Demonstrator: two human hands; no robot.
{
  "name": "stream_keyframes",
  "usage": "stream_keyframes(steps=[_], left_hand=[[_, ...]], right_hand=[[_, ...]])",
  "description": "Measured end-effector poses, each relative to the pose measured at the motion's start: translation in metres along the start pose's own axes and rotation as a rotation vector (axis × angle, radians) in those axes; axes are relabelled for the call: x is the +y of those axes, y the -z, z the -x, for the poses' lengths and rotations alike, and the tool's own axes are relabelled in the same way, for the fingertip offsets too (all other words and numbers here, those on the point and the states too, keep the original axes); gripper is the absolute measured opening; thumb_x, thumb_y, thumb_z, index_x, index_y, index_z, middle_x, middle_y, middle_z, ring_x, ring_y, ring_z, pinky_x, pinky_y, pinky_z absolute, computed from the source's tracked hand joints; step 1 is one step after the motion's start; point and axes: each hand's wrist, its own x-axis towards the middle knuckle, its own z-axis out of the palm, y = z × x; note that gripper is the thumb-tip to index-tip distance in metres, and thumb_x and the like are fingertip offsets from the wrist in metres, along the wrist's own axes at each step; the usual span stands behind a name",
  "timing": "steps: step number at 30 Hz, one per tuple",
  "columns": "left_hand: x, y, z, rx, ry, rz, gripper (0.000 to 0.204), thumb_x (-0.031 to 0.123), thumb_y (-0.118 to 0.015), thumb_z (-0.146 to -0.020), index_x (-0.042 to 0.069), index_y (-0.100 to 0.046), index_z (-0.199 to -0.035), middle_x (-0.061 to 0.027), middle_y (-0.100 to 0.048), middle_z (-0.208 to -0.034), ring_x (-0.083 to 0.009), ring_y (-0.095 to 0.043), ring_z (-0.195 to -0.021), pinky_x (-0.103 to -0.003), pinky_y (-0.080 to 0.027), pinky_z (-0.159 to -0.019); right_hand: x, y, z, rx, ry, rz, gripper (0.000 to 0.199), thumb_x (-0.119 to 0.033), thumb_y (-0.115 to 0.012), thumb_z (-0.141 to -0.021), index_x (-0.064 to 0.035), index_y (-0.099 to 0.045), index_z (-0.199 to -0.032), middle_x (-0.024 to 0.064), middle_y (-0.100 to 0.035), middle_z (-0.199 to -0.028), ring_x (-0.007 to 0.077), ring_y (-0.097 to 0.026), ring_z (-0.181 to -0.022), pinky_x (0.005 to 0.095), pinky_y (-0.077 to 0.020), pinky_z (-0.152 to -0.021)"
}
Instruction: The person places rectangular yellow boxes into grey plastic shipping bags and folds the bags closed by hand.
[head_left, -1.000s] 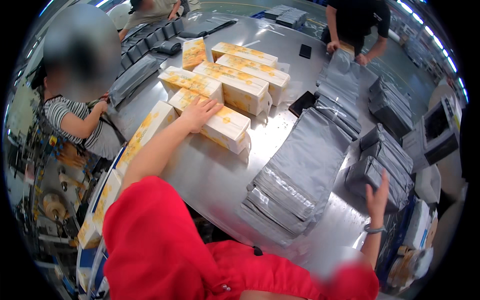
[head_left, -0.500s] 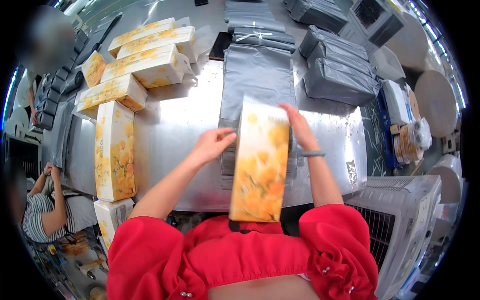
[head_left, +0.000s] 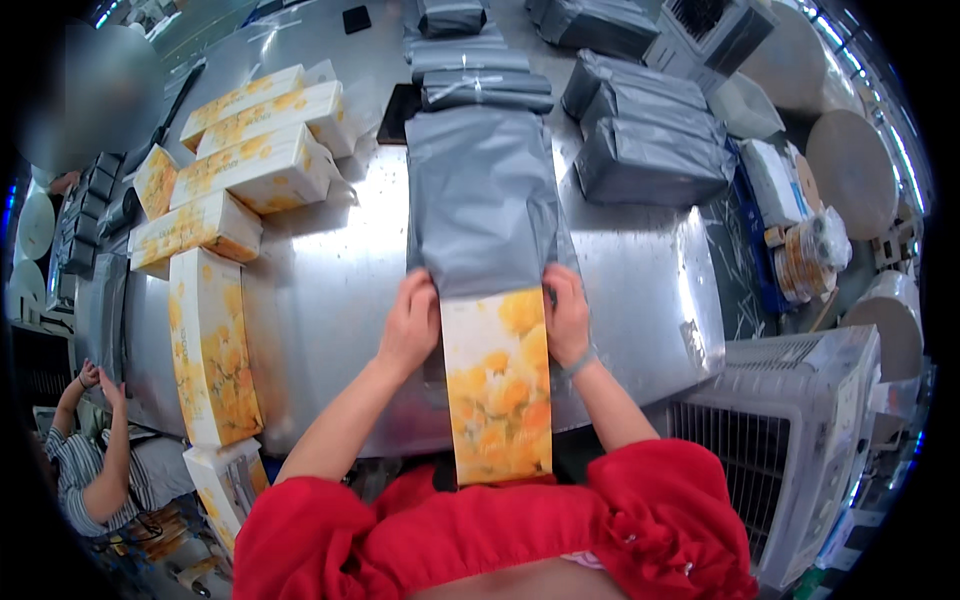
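Grey plastic film forms the mouth of a flat, glossy grey plastic bag (head_left: 480, 200) lying above a silvery metal counter (head_left: 310, 320). Its lip covers the far end of a long, rectangular white box printed with yellow-orange flowers (head_left: 500, 390), whose near end overhangs the counter's edge toward the wearer's torso. Left hand (head_left: 410, 318) and right hand (head_left: 568, 318) flank the box, 1 at each side of the mouth, fingers curled in and apparently pinching the film; the fingertips are partly hidden. Sound technique, as judged here: spread the 2 corners evenly and hold the box square to the opening, so that no edge snags the film. Lettering: a short printed line along the white, flower-printed box at far left (head_left: 215, 340) is too small to read surely; the bag shows no print.
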Motion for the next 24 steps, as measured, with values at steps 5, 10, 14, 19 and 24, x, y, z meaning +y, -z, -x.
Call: stream_keyframes(steps=[5, 10, 14, 19, 24], left_hand=[[-0.02, -0.016, -0.022, -0.491, 0.538, -0.196, 0.015, 0.01, -0.053, -0.079, -0.001, -0.056, -0.088, -0.0234, -0.061, -0.08, -0.042, -0.059, -0.08, -0.05, -0.047, -0.069], [0.092, 0.061, 0.09, -0.826, 0.201, -0.104, 0.016, 0.014, -0.054, -0.076, 0.003, -0.064, -0.082, -0.0199, -0.064, -0.087, -0.0364, -0.063, -0.078, -0.047, -0.051, -0.065], [0.074, 0.044, 0.067, -0.916, 0.481, -0.235, 0.025, 0.025, -0.057, -0.078, 0.002, -0.062, -0.068, -0.0175, -0.062, -0.069, -0.0362, -0.061, -0.067, -0.045, -0.049, -0.058], [0.102, 0.039, 0.051, -0.655, 0.41, -0.269, 0.034, 0.03, -0.063, -0.081, 0.004, -0.055, -0.06, -0.0128, -0.054, -0.06, -0.0331, -0.055, -0.061, -0.041, -0.042, -0.053], [0.145, -0.051, 0.009, -0.431, 0.296, 0.256, 0.02, 0.011, -0.068, -0.077, 0.003, -0.055, -0.09, -0.0111, -0.052, -0.08, -0.026, -0.053, -0.067, -0.034, -0.043, -0.059]], right_hand=[[0.024, 0.002, -0.002, -0.43, -0.107, 0.27, 0.012, -0.014, -0.057, -0.081, -0.0036, -0.06, -0.086, 0.016, -0.061, -0.078, 0.0424, -0.057, -0.073, 0.0463, -0.0472, -0.066], [-0.038, 0.105, 0.115, -0.899, 0.174, 0.191, 0.015, -0.018, -0.061, -0.07, -0.0046, -0.062, -0.077, 0.0174, -0.062, -0.07, 0.0369, -0.061, -0.068, 0.0475, -0.0476, -0.061], [-0.02, 0.107, 0.083, -0.633, -0.04, 0.203, 0.01, -0.013, -0.056, -0.078, -0.0046, -0.058, -0.073, 0.0194, -0.064, -0.077, 0.035, -0.062, -0.068, 0.0429, -0.0478, -0.058], [0.011, 0.101, 0.091, -0.588, -0.635, -0.196, 0.016, -0.015, -0.056, -0.087, -0.0006, -0.058, -0.081, 0.0183, -0.065, -0.079, 0.0291, -0.066, -0.07, 0.0378, -0.0485, -0.059], [0.006, 0.103, 0.092, -0.608, -0.496, -0.285, 0.014, -0.011, -0.053, -0.09, 0.0016, -0.056, -0.095, 0.0194, -0.063, -0.078, 0.025, -0.068, -0.077, 0.0326, -0.0492, -0.062]])
